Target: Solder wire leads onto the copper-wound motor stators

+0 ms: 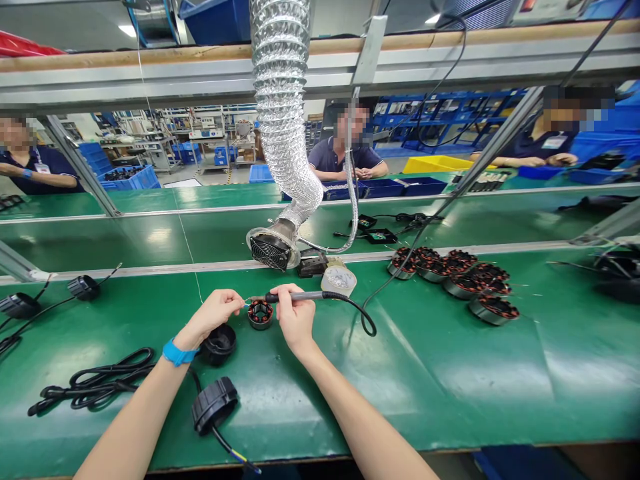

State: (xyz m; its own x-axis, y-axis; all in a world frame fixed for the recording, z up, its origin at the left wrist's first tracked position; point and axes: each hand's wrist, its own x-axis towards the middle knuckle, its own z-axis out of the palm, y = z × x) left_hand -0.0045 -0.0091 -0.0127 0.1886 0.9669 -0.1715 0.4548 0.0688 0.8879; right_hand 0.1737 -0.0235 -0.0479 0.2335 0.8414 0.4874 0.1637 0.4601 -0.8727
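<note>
My right hand [296, 320] is wrapped round a soldering iron [314, 295], its tip pointing left over a small motor stator [261, 326] with copper windings. Pinched at the fingertips, my left hand [218, 312] holds thin solder wire [186, 235] that runs down from a spool [154, 23] overhead. The fingertips and the iron's tip come close together at the stator's upper left rim; exact contact is too small to tell. Under my left wrist, which wears a blue band [179, 353], sits a black round housing [220, 343]. A ribbed black cap [215, 405] with a cable lies nearer me.
Several stators [475, 280] stand at the right. A fume extractor duct [285, 120] hangs above a tip-cleaning tub [339, 281]. Coiled black cable [107, 380] and more caps [84, 287] lie left. The iron's cord [357, 307] loops right. Co-workers [345, 150] sit across the bench.
</note>
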